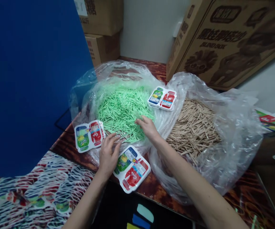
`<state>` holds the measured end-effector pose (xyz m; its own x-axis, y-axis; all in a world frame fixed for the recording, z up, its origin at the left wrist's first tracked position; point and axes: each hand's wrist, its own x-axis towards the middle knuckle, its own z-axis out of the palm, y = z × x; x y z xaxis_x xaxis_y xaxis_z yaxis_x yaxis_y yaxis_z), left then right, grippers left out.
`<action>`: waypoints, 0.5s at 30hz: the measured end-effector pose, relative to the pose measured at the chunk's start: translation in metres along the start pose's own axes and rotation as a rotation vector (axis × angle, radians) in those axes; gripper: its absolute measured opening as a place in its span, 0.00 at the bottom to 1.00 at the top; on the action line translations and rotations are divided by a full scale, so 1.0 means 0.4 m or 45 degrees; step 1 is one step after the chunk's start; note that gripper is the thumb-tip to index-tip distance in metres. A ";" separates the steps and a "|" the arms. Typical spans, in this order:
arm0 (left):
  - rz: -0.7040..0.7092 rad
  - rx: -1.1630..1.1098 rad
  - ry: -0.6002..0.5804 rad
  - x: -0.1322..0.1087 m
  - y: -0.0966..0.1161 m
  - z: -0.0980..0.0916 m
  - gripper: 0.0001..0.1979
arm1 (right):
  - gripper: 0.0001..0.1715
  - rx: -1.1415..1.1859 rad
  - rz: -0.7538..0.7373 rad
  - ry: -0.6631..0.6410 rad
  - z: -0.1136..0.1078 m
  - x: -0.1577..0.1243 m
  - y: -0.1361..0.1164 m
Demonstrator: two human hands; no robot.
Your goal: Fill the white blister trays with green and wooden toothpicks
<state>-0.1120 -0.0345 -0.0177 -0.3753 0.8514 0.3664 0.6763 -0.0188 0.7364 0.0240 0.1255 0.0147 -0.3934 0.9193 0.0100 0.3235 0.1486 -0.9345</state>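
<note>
My left hand (pixel 108 152) rests with fingers spread on the near edge of a clear plastic bag (pixel 85 86), beside a small white two-cup tray (pixel 132 168) printed green and red. My right hand (pixel 147 126) reaches into the heap of green sticks (pixel 120 108) in that bag, fingers curled down among them; what they grip is hidden. A second printed tray (pixel 89 135) lies left of my left hand. A third tray (pixel 162 98) sits at the far edge of the green heap.
A second clear bag (pixel 237 127) holds a heap of plain wooden sticks (pixel 194 127) on the right. Cardboard boxes (pixel 225 38) stand behind, a blue panel (pixel 32 79) on the left. A sheet of printed labels (pixel 39 190) covers the near left.
</note>
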 end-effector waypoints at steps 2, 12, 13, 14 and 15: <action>-0.057 -0.120 0.001 0.009 0.013 0.006 0.11 | 0.10 0.339 0.094 -0.123 -0.003 -0.034 -0.008; 0.215 -0.204 -0.514 -0.049 0.113 0.070 0.28 | 0.15 0.843 0.389 -0.523 0.023 -0.287 0.046; 0.236 -0.142 -0.497 -0.075 0.115 0.067 0.30 | 0.14 0.802 0.355 -0.468 0.010 -0.307 0.050; 0.255 -0.066 -0.492 -0.103 0.115 0.061 0.33 | 0.13 0.742 0.312 -0.407 -0.004 -0.329 0.053; 0.295 0.026 -0.511 -0.131 0.112 0.054 0.35 | 0.13 0.671 0.266 -0.342 -0.018 -0.352 0.057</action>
<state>-0.0485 -0.0686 -0.0162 0.0594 0.9617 0.2675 0.7271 -0.2253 0.6485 0.0928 0.0020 -0.0055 -0.5926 0.7756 -0.2173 -0.0238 -0.2866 -0.9578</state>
